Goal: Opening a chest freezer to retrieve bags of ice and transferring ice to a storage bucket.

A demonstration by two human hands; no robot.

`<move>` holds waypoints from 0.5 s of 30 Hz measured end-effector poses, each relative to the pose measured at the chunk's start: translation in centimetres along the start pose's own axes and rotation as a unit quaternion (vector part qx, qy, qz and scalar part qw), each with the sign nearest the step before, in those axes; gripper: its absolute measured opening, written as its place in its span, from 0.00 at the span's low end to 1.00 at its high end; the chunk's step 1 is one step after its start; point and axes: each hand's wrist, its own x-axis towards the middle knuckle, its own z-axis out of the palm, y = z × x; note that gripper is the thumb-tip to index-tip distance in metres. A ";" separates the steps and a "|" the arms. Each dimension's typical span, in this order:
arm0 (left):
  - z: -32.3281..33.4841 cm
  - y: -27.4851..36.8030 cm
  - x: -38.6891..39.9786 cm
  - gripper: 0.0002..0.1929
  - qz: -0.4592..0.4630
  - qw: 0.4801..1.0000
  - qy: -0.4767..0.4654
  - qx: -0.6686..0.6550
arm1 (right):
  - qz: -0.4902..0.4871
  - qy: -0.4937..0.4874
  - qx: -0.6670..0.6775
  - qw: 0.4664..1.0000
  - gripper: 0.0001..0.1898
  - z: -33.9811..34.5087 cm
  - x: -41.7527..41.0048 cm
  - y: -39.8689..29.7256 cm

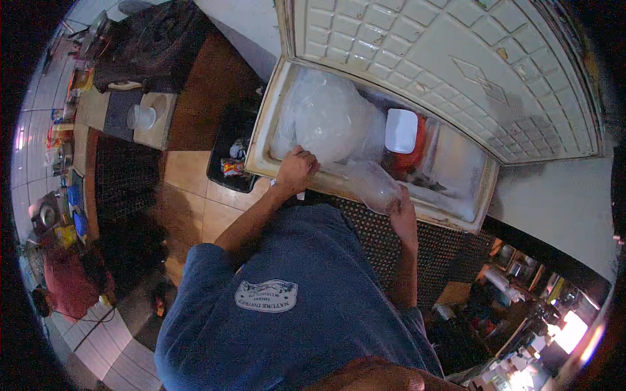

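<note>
A chest freezer (264, 168) with a worn, stained rim stands before me, its lid (435, 63) raised. My left hand (296, 170) is at the front rim, fingers curled beside a large, frosty clear plastic bag (327, 117); whether it grips the bag or the rim is unclear. My right hand (403, 210) holds the end of a smaller translucent plastic bag (374, 185), which hangs partly over the rim. The contents of both bags are hard to make out. A white lidded container (401, 131) rests near a red item (406, 161) inside the freezer.
Frost (455, 205) lines the freezer's right end. A black bin (215, 166) holding wrappers stands left of it. Farther left, a clear plastic tub (142, 117) sits on a counter. Another person in a red top (73, 283) is at the far left. Cluttered shelves (513, 273) lie to the right.
</note>
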 end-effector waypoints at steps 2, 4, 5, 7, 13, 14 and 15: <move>0.0 -0.9 0.2 0.10 0.021 1.000 -0.007 0.000 | 0.026 0.015 0.013 0.999 0.22 0.6 0.0 0.4; -0.4 -1.6 1.2 0.08 -0.083 0.995 0.025 -0.057 | 0.070 0.064 0.128 0.987 0.22 2.6 1.4 1.2; -0.5 -2.0 2.1 0.08 -0.083 0.995 0.023 -0.057 | 0.111 0.110 0.239 0.958 0.22 3.7 2.3 1.2; -0.7 -3.1 4.2 0.09 -0.153 0.963 0.177 -0.135 | 0.142 0.082 0.308 0.937 0.22 3.5 5.7 -3.7; -1.2 -6.8 5.7 0.14 -0.253 0.967 0.030 -0.014 | -0.054 0.208 0.252 0.944 0.46 13.5 12.4 -9.1; -0.5 -7.3 5.2 0.14 -0.257 0.966 0.031 -0.017 | -0.028 0.173 0.278 0.944 0.50 13.9 12.2 -11.4; -0.2 -7.3 4.9 0.14 -0.262 0.963 0.030 -0.053 | -0.001 0.140 0.304 0.942 0.54 14.4 12.1 -12.9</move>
